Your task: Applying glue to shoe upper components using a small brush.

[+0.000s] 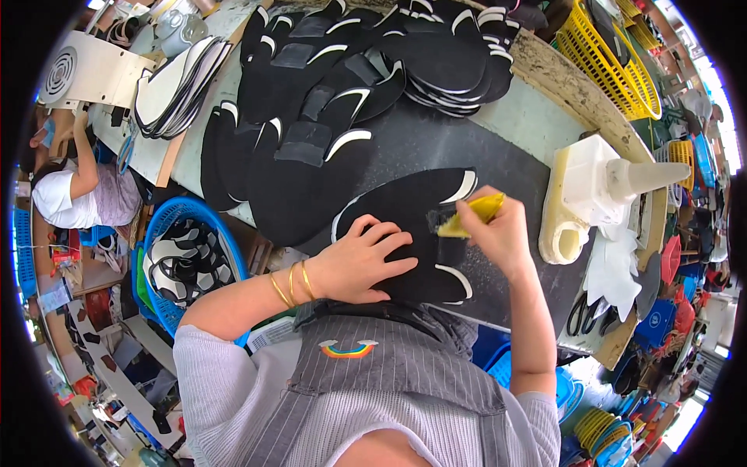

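A black fabric shoe-upper piece with white curved strips at its ends lies flat on the dark work surface in front of me. My left hand rests on its near left part, fingers spread and palm down. Between the fingers of my right hand is a flat yellow applicator; I cannot make out its exact kind. Its lower edge meets the black piece beside a dull, darker patch. Farther back, many similar black pieces overlap in rows, some with shiny grey patches.
A white plastic bottle with a cone nozzle sits at the right, near scissors. A blue basket of cut pieces stands at the left. White-faced pieces lie farther back. A yellow basket is far right; another person sits at left.
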The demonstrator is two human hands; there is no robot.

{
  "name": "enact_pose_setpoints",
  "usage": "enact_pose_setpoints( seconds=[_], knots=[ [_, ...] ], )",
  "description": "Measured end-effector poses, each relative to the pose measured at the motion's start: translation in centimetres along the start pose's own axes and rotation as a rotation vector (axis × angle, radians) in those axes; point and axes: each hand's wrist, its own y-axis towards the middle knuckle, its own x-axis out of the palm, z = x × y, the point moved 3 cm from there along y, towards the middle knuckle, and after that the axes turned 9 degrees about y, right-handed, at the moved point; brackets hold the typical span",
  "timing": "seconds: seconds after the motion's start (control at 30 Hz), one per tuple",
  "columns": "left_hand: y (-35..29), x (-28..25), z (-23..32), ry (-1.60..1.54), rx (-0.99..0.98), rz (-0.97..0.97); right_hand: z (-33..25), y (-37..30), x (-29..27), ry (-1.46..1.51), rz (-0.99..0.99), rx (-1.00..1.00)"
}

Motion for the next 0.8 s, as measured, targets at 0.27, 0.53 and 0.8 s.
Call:
enact_pose_setpoints(
  seconds=[0.27,0.53,0.8],
  knots=[
    [0.1,-0.1,-0.6,0.003,-0.025,-0.004,1.0,-2.6,0.0,-0.064,-0.039,-0.068],
    [0.1,-0.2,-0.1,0.045,0.003,-0.051,-0.3,-2.1,-1.9,0.178,0.116,-0.076],
    [0.0,-0.6,-0.8,-0.057,-0.008,-0.022,-0.8,1.0,-1.0,0.083,-0.068,-0.17]
  ],
)
